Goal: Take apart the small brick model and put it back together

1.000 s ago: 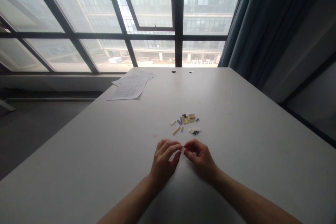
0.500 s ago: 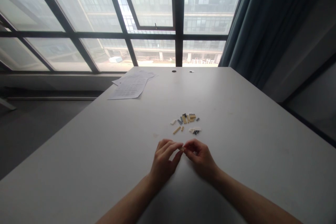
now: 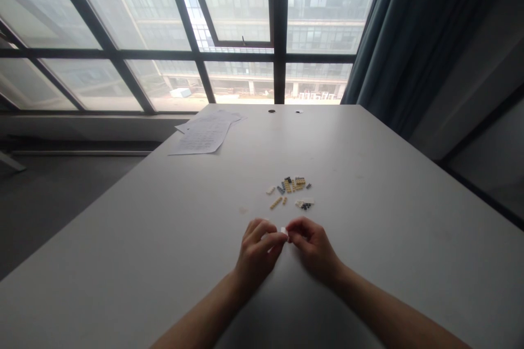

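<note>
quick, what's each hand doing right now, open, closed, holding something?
Left hand: closed, pinching a small white piece.
Right hand: closed, pinching that same piece.

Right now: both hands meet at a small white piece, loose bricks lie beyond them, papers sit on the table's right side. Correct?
Not quite: the head view shows the papers on the table's left side. Left hand and right hand do meet at the white piece, bricks beyond.

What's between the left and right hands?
A small white piece, at the fingertips, between left hand and right hand. Head view shows it; exact shape too small to tell.
</note>
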`<state>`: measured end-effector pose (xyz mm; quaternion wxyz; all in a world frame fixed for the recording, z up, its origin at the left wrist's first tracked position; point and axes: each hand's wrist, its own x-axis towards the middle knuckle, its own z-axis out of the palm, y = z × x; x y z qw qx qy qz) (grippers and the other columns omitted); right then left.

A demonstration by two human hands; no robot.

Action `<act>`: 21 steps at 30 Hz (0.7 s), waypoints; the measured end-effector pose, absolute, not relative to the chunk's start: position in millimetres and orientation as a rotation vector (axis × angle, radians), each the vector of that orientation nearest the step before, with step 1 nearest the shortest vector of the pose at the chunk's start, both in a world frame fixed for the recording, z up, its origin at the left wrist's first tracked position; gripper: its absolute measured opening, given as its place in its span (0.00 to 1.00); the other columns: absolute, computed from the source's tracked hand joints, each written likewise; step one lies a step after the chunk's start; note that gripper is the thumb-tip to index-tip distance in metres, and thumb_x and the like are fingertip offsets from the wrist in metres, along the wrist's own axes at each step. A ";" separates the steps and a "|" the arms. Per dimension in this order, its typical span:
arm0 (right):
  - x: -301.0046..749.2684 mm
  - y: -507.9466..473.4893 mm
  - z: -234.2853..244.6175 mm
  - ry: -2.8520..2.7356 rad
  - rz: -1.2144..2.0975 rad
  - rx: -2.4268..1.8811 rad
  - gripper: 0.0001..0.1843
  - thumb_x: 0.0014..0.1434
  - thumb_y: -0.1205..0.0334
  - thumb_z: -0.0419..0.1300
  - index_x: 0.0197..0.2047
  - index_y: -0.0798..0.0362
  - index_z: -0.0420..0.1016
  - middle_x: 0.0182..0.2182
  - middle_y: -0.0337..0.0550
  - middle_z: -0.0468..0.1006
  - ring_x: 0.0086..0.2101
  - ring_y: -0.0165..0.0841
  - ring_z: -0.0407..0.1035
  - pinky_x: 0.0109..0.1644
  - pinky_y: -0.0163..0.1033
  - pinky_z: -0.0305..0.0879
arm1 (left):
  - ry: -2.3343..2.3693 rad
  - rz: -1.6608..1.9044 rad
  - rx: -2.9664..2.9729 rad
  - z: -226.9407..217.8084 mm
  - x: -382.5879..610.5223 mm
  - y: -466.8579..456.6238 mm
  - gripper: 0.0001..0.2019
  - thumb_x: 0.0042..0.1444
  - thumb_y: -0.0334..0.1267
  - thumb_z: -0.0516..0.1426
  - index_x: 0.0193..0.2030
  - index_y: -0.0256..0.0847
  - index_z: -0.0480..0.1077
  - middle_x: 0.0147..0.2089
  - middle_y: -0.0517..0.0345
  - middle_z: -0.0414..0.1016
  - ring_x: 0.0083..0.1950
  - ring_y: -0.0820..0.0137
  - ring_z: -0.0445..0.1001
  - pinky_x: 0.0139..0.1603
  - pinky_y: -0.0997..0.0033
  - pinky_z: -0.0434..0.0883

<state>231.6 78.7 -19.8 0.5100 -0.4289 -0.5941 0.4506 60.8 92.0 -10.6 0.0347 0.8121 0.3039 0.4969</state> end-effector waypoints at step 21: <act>231.2 77.4 -21.8 -1.355 1.080 -1.057 0.08 0.56 0.64 0.60 0.41 0.51 0.70 0.31 0.39 0.75 0.30 0.31 0.69 0.36 0.36 0.67 | 0.951 1.428 2.439 -9.0 62.9 91.5 0.07 0.54 0.25 0.56 0.33 0.41 0.67 0.30 0.57 0.72 0.35 0.68 0.68 0.38 0.66 0.67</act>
